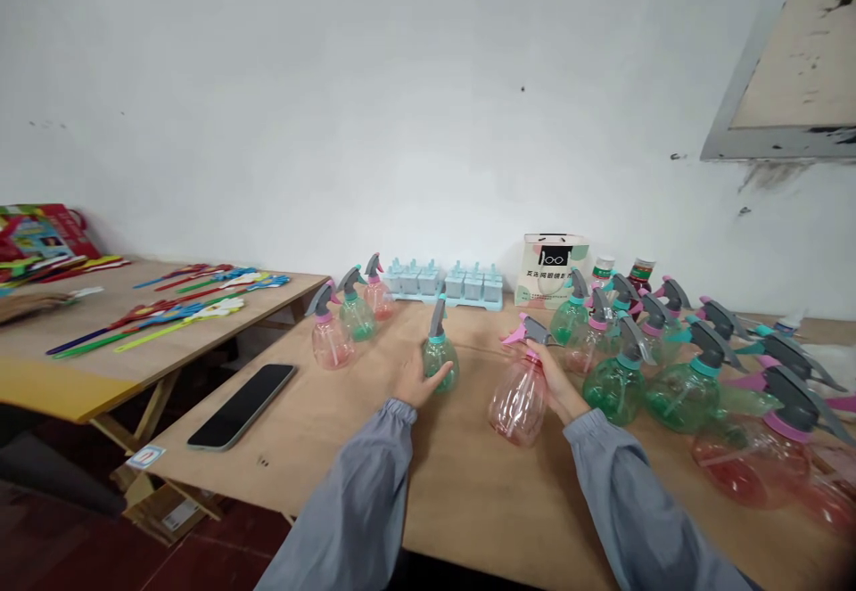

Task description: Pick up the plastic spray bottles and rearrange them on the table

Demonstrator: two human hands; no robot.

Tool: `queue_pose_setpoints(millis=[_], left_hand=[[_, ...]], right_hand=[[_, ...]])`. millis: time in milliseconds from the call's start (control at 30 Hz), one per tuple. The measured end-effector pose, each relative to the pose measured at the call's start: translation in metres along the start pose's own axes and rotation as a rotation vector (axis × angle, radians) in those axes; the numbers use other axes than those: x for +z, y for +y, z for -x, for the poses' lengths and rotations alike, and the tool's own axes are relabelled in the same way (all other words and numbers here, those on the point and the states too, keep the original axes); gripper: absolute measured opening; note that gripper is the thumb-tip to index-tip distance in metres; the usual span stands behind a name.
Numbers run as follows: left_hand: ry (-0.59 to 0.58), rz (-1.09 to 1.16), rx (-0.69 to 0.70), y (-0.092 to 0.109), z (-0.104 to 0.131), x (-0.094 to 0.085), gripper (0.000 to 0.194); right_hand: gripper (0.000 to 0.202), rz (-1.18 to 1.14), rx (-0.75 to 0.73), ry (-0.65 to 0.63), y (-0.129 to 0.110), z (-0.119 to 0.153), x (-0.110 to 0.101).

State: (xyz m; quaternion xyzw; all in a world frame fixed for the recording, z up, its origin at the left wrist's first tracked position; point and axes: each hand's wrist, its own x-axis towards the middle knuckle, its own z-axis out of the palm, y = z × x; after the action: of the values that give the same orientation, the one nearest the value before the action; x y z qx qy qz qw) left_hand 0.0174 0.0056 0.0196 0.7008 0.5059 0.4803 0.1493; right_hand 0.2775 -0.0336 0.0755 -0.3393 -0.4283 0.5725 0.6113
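Note:
My left hand (pixel 415 382) is wrapped round the side of a green spray bottle (pixel 438 352) that stands upright on the table. Its thumb lies across the bottle's front, and the other fingers are mostly hidden behind it. My right hand (pixel 554 375) grips a pink spray bottle (pixel 516 399) at the neck, just under the grey and pink trigger head (pixel 531 331). This bottle leans a little, and its base looks slightly raised or just on the tabletop; I cannot tell which. Both bottles are clear tinted plastic with ribbed, rounded bodies.
Several green and pink spray bottles (pixel 615 386) crowd the right side. At the left, three more spray bottles (pixel 358 313) stand beyond a phone (pixel 242 406). Light-blue popsicle molds (pixel 441 286) and a paper bag (pixel 552 270) line the back. Another table (pixel 60 386) holds colourful sticks.

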Motion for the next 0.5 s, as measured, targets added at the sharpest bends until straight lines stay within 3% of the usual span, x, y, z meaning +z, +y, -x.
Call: queue_pose_setpoints(millis=[267,400,500], left_hand=[[-0.142,0.053,0.053,0.001,0.003,-0.011,0.068],[-0.173,0.077,0.161,-0.001,0.001,-0.014,0.074],[-0.195,0.088,0.155,-0.002,0.001,-0.015,0.078]], right_hand=[[0.034,-0.074,0.086,-0.097,0.001,0.016,-0.003],[0.035,-0.098,0.091,-0.092,0.002,0.019,-0.004],[0.031,-0.077,0.058,-0.066,0.004,0.018,-0.005]])
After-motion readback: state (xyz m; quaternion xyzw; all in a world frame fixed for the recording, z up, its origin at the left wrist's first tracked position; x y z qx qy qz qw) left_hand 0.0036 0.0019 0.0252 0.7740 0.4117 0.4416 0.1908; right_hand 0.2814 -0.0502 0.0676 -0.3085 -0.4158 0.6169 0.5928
